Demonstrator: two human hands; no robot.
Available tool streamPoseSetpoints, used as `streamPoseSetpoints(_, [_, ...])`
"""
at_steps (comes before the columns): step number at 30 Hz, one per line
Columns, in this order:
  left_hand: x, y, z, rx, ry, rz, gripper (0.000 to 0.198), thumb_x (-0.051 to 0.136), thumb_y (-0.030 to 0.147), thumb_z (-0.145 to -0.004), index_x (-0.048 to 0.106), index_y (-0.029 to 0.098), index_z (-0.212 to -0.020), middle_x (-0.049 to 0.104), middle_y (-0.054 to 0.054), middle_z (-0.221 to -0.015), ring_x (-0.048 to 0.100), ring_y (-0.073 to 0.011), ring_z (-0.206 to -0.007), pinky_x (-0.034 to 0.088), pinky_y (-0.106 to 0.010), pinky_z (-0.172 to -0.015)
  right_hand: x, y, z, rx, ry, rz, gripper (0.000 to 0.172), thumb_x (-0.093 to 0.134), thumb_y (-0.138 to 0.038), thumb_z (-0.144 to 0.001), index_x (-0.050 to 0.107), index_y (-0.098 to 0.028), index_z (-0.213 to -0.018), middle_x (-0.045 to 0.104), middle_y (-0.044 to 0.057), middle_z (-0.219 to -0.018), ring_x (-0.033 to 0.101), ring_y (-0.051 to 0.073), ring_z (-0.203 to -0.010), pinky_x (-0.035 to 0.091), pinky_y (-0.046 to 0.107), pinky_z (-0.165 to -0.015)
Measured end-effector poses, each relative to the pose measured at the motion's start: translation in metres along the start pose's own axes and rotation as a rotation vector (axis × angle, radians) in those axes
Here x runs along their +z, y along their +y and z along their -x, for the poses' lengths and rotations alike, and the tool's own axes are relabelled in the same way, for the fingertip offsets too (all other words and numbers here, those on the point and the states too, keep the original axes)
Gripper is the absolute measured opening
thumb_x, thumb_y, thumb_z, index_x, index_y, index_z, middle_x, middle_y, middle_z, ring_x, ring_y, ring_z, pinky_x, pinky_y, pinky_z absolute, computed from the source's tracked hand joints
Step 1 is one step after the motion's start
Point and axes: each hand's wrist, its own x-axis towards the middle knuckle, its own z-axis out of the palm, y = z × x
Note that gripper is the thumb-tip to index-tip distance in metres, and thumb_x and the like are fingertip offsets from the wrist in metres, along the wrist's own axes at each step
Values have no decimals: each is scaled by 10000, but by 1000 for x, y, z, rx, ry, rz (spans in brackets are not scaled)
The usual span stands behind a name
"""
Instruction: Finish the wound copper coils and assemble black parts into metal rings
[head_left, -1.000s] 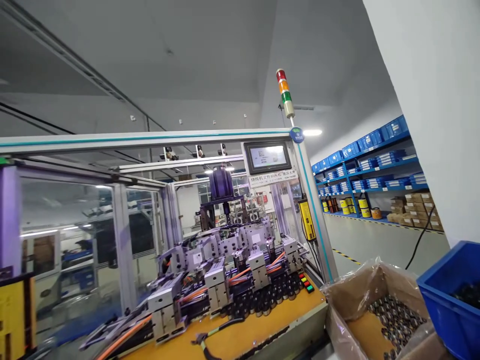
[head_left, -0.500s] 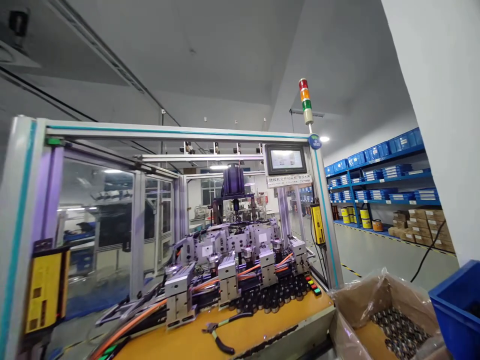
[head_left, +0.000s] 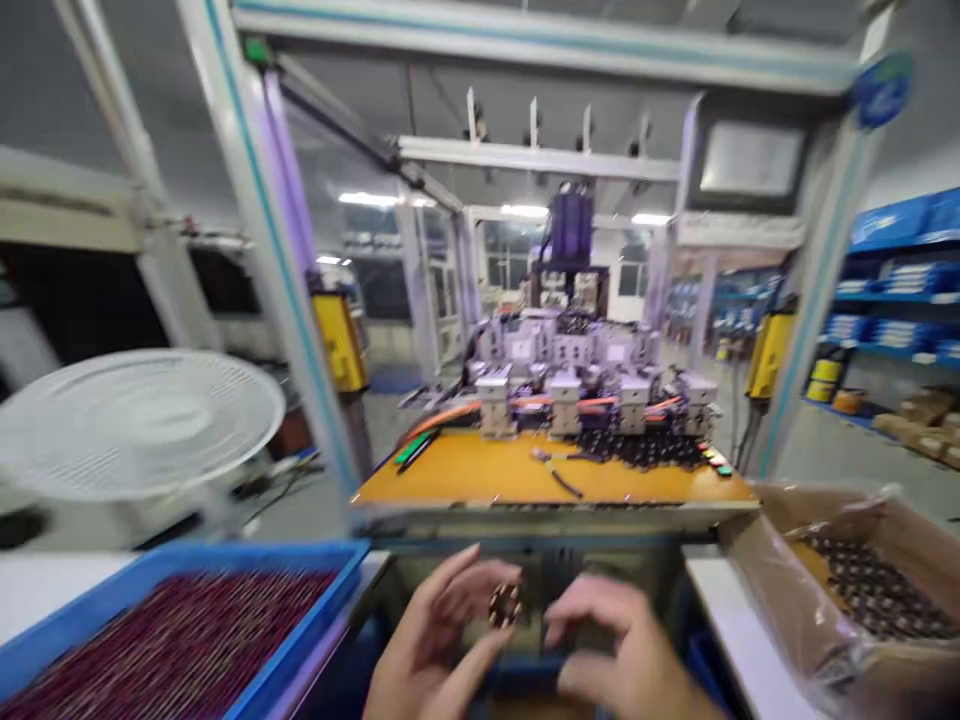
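My left hand is raised at the bottom centre, its thumb and fingertips closed on a small stator, a dark ring with copper-coloured segments. Just to the right, my right hand is blurred, with curved fingers apart from the thumb and nothing visible between them. A gap separates that hand from the stator. Beyond both hands stands a machine with an orange worktop. Lying on it are pliers with dark handles and, farther right, a cluster of dark round parts.
At the lower left a blue tray holds many thin dark-red pieces. A cardboard box with a plastic liner and many small parts stands at right. Metal frame posts flank the machine; a round white perforated table is at left.
The view has swung down and left, bringing the blue tray and round table into sight. Both hands now show, the left one holding the stator; neither was visible before.
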Motion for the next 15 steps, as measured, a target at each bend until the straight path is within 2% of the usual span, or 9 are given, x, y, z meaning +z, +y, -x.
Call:
streamPoseSetpoints(2, [-10,-3,2,90,-43,9,495,720,201,-805,525,259,-1255,742,-70,-1072,706,-207,-999,597,-317,-881,0,10,-10,24,78,-50,378,726,-500,-790,671,-193,-1003,644,53,-932,593,187,-902,477,328,-842])
streamPoseSetpoints(5, [-19,-7,10,144,-80,-20,566,652,83,-846,466,320,-1326,718,-42,-1137,684,-152,-1041,577,-260,-898,9,15,-24,96,27,-150,359,746,-474,-779,655,-182,-967,621,43,-912,578,168,-878,456,281,-807])
streamPoseSetpoints(10, [-25,-14,30,167,-119,-7,664,608,21,-857,420,388,-1378,681,-7,-1215,659,-113,-1083,538,-210,-952,41,12,-32,268,-104,-336,353,756,-475,-762,590,-171,-832,593,10,-796,546,131,-769,436,246,-709])
streamPoseSetpoints(12, [-27,-16,36,167,-121,10,673,600,16,-860,415,396,-1385,674,-1,-1226,652,-114,-1100,526,-207,-968,52,16,-30,309,-109,-386,322,733,-449,-793,575,-168,-791,575,2,-765,526,117,-742,420,235,-683])
streamPoseSetpoints(15, [-30,-19,41,85,-101,54,654,593,28,-874,414,408,-1375,672,4,-1229,650,-114,-1106,523,-198,-963,61,28,-21,325,-65,-448,293,700,-410,-833,556,-166,-758,529,-15,-714,482,98,-690,395,225,-656])
